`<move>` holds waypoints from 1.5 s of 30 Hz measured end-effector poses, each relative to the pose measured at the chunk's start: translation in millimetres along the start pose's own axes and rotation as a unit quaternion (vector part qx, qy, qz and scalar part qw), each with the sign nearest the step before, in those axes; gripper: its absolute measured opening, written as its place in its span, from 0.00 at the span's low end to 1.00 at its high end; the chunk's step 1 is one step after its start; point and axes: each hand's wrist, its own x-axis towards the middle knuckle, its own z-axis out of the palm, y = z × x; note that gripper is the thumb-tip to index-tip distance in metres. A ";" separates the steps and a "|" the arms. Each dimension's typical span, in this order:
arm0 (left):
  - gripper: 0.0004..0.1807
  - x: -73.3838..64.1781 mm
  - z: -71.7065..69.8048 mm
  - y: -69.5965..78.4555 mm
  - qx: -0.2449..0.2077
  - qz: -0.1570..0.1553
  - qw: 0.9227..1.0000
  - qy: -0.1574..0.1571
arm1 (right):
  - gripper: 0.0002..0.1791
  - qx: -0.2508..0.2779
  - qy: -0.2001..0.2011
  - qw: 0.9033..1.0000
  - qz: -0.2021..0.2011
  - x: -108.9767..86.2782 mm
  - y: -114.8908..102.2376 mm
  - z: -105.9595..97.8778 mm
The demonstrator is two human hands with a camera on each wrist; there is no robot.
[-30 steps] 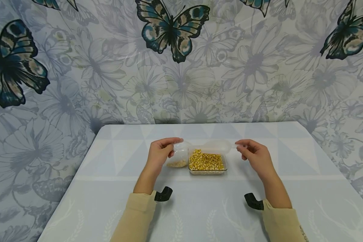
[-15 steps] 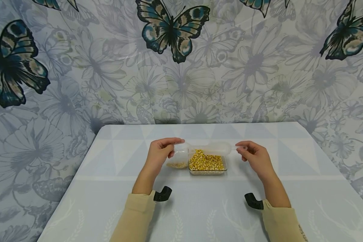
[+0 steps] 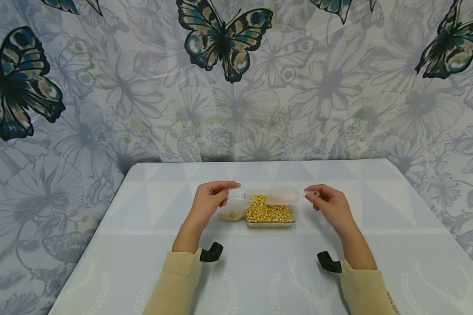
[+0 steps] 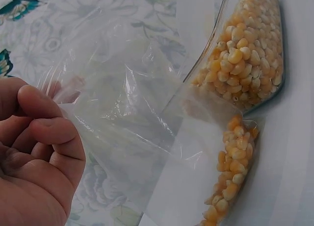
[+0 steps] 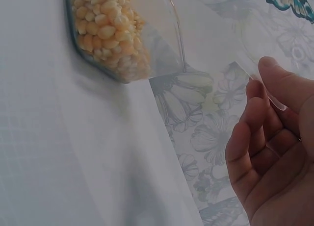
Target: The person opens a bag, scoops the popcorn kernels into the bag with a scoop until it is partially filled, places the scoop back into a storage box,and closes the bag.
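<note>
My left hand (image 3: 210, 197) pinches the top edge of a clear plastic bag (image 4: 122, 103). Corn kernels (image 4: 233, 172) lie along the bottom of the bag, which stands beside a clear rectangular container (image 3: 270, 225). More yellow corn kernels (image 3: 269, 212) fill that container, heaped higher at its left. Between thumb and fingers, my right hand (image 3: 331, 203) pinches the thin handle of a translucent plastic scoop (image 3: 281, 195). The scoop is above the back of the container, its left end near the bag's mouth. Being see-through, its exact outline and contents are hard to tell.
Both things stand toward the far side of a pale patterned table (image 3: 260, 271). Behind its far edge hangs a flower and butterfly cloth (image 3: 260, 109). A black wrist mount (image 3: 211, 252) sticks out from the left sleeve, another black mount (image 3: 329, 262) from the right.
The right hand has shifted slightly left and a little lower, taking the scoop with it. My left hand stays almost in place on the bag.
</note>
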 end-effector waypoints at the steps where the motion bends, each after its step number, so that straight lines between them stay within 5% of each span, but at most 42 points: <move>1: 0.14 0.2 -0.4 -0.6 0.002 0.001 1.000 -0.001 | 0.20 0.000 0.002 1.000 -0.003 0.1 0.1 0.3; 14: 0.19 -0.3 -0.6 -0.9 0.013 0.007 1.000 -0.001 | 0.14 -0.076 0.045 0.995 -0.038 -1.5 -2.1 6.5; 45: 0.20 -0.5 -0.2 -0.9 0.014 0.005 1.000 -0.010 | 0.12 -0.119 0.002 0.992 -0.051 -1.6 3.3 28.1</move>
